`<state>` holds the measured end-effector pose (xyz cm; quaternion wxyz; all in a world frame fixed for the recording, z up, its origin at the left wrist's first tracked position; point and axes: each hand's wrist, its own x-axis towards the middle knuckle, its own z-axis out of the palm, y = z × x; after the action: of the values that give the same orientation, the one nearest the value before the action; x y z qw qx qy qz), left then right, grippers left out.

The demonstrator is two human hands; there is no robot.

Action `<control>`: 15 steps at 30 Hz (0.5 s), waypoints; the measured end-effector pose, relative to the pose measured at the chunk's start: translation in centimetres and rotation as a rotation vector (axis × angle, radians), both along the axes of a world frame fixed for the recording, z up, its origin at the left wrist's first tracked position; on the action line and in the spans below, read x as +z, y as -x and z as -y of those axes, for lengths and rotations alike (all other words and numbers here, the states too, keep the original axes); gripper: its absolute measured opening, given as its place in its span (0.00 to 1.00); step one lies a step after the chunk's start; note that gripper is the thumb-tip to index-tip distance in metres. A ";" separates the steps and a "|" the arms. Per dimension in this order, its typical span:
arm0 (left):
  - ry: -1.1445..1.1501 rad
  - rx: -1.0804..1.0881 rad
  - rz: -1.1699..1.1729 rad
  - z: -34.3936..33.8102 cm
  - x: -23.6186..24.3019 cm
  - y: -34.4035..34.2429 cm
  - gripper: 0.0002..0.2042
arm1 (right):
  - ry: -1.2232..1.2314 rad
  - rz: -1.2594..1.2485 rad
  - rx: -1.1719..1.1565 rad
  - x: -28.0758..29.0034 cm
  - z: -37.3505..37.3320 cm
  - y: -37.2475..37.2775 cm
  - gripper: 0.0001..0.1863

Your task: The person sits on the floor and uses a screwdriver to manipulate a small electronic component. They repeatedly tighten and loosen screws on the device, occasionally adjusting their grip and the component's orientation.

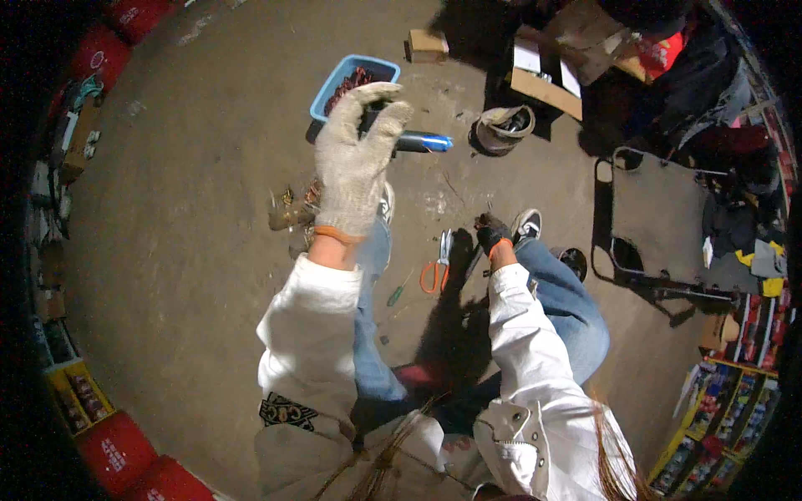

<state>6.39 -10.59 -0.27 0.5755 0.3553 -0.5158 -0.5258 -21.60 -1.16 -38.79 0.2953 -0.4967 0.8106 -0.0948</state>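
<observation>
The left hand point(361, 167), wearing an off-white knitted glove with an orange cuff, is hovering above the floor, its thumb and fingers curling toward each other. Something dark is showing in the gap between them, and I cannot tell whether they are clamping it. A long black-and-blue object point(424, 142) is sticking out to the right from behind the thumb; whether it is sitting in the grip or lying on the floor, I cannot tell.

A light blue rectangular plastic tub point(357, 58) is standing just beyond this hand, holding reddish-brown pieces point(347, 83).

The right hand point(493, 230), wearing a dark glove with an orange cuff, is bending its fingers inward near the right black-and-white shoe point(526, 225). The glove is too dark to tell whether the fingers are closing on anything.

Between the 2 shoes, nearer the person, orange-handled metal scissors point(444, 260) are lying with their blades pointing away. A green-handled slim tool point(396, 296) is lying to their left. Farther off, a small brown cardboard box point(428, 47) is resting beyond the tub, to its right.
</observation>
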 end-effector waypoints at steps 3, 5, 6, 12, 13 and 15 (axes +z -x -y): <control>0.151 -0.184 -0.221 -0.8 0.6 0.2 0.10 | 0.387 -0.167 0.242 6.0 1.1 1.1 0.14; 0.176 -0.232 -0.270 -1.3 1.1 0.7 0.13 | 0.510 0.215 0.041 11.3 1.6 1.7 0.13; 0.175 -0.247 -0.295 -1.6 1.3 0.9 0.13 | 0.594 0.451 -0.049 14.2 1.6 1.8 0.13; 0.239 -0.298 -0.337 -2.2 1.5 2.8 0.16 | 0.701 0.772 -0.161 31.3 -0.5 -0.7 0.18; 0.250 -0.282 -0.308 -2.2 1.5 3.1 0.16 | 0.752 0.793 -0.095 33.2 -1.1 -1.7 0.19; 0.273 -0.252 -0.265 -2.3 1.5 3.7 0.15 | 0.736 0.711 0.054 36.0 -2.2 -3.5 0.18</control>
<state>2.66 -8.26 1.24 0.6107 0.1349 -0.5425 -0.5608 -18.12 1.06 -2.81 0.3606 -0.5258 0.5599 -0.5293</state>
